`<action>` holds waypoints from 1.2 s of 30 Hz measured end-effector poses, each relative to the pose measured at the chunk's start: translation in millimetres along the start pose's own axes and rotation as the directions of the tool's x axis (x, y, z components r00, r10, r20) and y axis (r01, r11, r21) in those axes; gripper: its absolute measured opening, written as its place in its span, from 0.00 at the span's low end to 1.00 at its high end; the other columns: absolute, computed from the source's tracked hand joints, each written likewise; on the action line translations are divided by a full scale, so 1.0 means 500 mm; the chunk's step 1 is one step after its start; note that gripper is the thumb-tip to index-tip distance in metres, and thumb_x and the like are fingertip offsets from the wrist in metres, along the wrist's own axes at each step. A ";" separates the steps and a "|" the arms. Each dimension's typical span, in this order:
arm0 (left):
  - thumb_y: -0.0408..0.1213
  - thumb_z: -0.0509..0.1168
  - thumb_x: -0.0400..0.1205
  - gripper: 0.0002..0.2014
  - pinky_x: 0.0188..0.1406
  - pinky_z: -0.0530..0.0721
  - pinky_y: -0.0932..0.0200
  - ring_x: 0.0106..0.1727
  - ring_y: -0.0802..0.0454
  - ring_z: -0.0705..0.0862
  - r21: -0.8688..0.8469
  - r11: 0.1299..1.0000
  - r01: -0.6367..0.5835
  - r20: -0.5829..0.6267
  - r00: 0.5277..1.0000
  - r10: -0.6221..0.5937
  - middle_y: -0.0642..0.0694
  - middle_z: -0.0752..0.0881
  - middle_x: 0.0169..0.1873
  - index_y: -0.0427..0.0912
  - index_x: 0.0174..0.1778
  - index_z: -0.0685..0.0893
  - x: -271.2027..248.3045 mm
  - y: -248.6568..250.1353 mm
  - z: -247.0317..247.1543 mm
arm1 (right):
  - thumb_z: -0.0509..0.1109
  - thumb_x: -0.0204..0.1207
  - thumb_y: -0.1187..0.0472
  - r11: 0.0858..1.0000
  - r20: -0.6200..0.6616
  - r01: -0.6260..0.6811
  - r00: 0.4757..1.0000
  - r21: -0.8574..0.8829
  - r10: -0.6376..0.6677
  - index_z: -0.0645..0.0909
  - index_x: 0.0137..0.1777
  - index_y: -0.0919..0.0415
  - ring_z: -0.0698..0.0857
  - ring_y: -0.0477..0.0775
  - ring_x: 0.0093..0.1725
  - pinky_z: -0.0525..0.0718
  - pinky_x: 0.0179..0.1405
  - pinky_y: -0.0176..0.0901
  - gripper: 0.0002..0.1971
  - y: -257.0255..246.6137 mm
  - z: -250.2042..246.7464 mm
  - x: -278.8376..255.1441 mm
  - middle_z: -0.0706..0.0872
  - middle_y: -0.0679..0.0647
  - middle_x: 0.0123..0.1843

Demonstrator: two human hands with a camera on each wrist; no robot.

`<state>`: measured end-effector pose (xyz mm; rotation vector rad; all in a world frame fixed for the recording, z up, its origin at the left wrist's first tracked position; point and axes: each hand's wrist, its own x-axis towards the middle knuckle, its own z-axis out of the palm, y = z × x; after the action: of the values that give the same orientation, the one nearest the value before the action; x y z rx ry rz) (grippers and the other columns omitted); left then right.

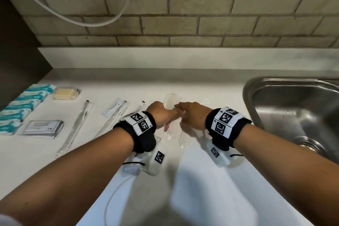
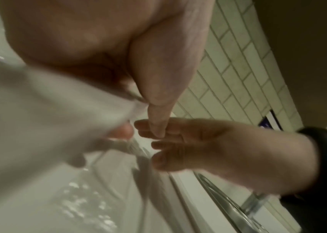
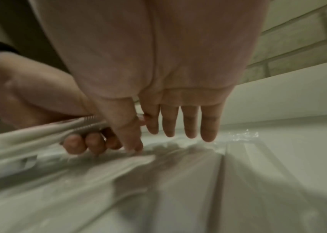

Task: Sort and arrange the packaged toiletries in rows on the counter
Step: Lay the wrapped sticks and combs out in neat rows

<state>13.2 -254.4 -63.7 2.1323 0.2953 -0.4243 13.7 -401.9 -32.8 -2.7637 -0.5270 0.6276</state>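
Combs in clear plastic wrappers lie in the middle of the white counter [image 1: 192, 180], near the sink [image 1: 293, 101], and both hands work among them. The left hand [image 1: 161, 115] has its fingers curled around one wrapped comb [image 3: 45, 134], whose teeth show in the right wrist view; the right hand [image 1: 190, 115] keeps its fingers [image 3: 190, 121] straight and loose above the other wrappers and holds nothing. To do this step well, I think the left hand should carry the comb low and lay it parallel to the wrapped comb [image 1: 169, 102] lying farther back, with the ends level. The right hand can press the slippery neighbours flat, so they do not slide. The rows at the left, with the blue packets [image 1: 23, 104] and the wrapped toothbrushes [image 1: 77, 126], give the direction to follow.
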 end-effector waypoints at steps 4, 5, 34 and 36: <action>0.57 0.74 0.70 0.23 0.31 0.76 0.59 0.32 0.48 0.83 0.018 0.999 0.046 -0.009 0.999 -0.045 0.42 0.88 0.32 0.39 0.41 0.81 0.002 -0.015 -0.022 | 0.65 0.77 0.43 0.989 0.051 0.037 0.998 -0.144 -0.030 0.68 0.77 0.51 0.74 0.62 0.73 0.75 0.71 0.56 0.29 -0.010 0.020 0.000 0.74 0.54 0.76; 0.54 0.75 0.70 0.21 0.34 0.80 0.59 0.35 0.50 0.86 0.000 0.999 0.053 0.001 0.999 -0.053 0.44 0.89 0.34 0.38 0.44 0.83 0.004 -0.014 -0.024 | 0.65 0.76 0.41 0.983 0.060 0.036 0.998 -0.183 -0.026 0.70 0.76 0.51 0.74 0.62 0.72 0.75 0.70 0.58 0.30 -0.009 0.020 -0.002 0.74 0.54 0.75; 0.55 0.80 0.67 0.36 0.53 0.84 0.53 0.57 0.44 0.84 0.394 0.919 -0.025 -0.094 0.993 0.067 0.42 0.84 0.58 0.38 0.63 0.78 -0.002 0.004 -0.021 | 0.78 0.65 0.51 0.975 0.007 -0.124 0.992 -0.185 0.128 0.83 0.60 0.54 0.84 0.54 0.56 0.83 0.52 0.45 0.22 -0.016 -0.012 -0.024 0.87 0.51 0.57; 0.57 0.78 0.67 0.40 0.53 0.82 0.53 0.61 0.42 0.82 0.409 0.912 -0.041 -0.087 0.993 0.084 0.42 0.82 0.62 0.38 0.68 0.74 -0.005 0.000 -0.028 | 0.78 0.66 0.50 0.968 0.025 -0.133 0.990 -0.214 0.141 0.82 0.62 0.53 0.84 0.54 0.58 0.82 0.54 0.44 0.24 -0.023 -0.015 -0.024 0.87 0.50 0.58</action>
<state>13.6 -242.6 -55.4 2.5716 0.2081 -0.3619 3.8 -397.7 -18.4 -3.0155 -0.4364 0.6962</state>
